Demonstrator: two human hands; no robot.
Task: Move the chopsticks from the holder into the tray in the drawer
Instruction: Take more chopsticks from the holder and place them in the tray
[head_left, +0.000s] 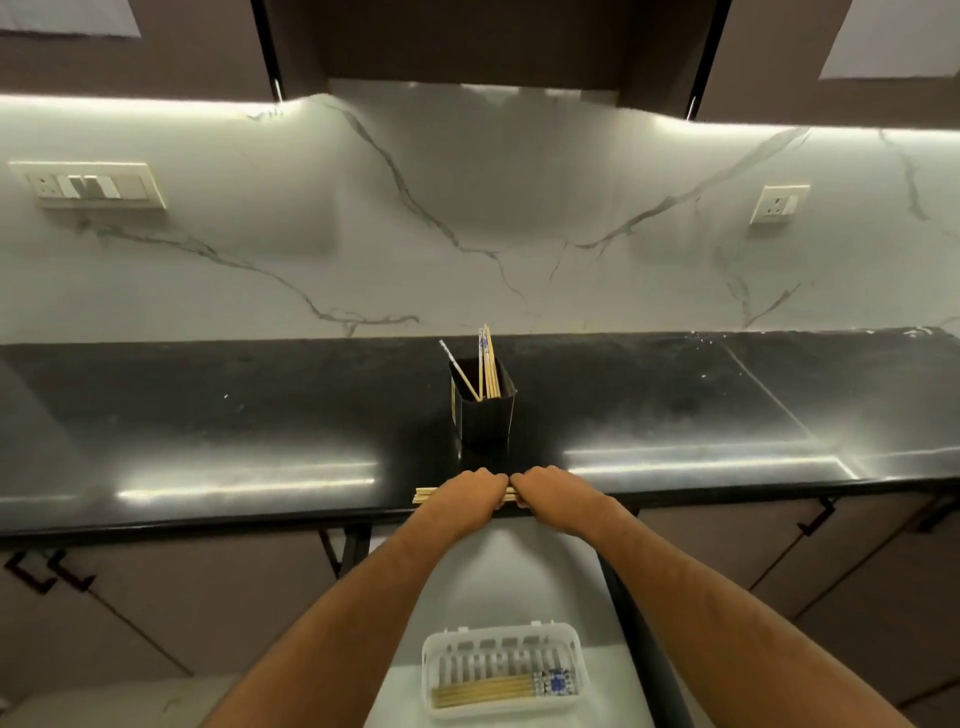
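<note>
A black square holder (484, 415) stands on the black counter with several wooden chopsticks (488, 364) upright in it. Just in front of it, at the counter's front edge, my left hand (470, 493) and my right hand (553, 493) are side by side, both closed on a horizontal bundle of chopsticks (427, 495) whose ends stick out to the left. Below, in the open drawer, a white slotted tray (439, 675) holds several chopsticks (488, 693) with blue-patterned tips lying flat.
The black counter (208, 441) runs the full width under a marble backsplash. Socket plates sit on the wall at left (91, 184) and right (778, 203). Cabinet doors with dark handles (815, 514) flank the open drawer (519, 582).
</note>
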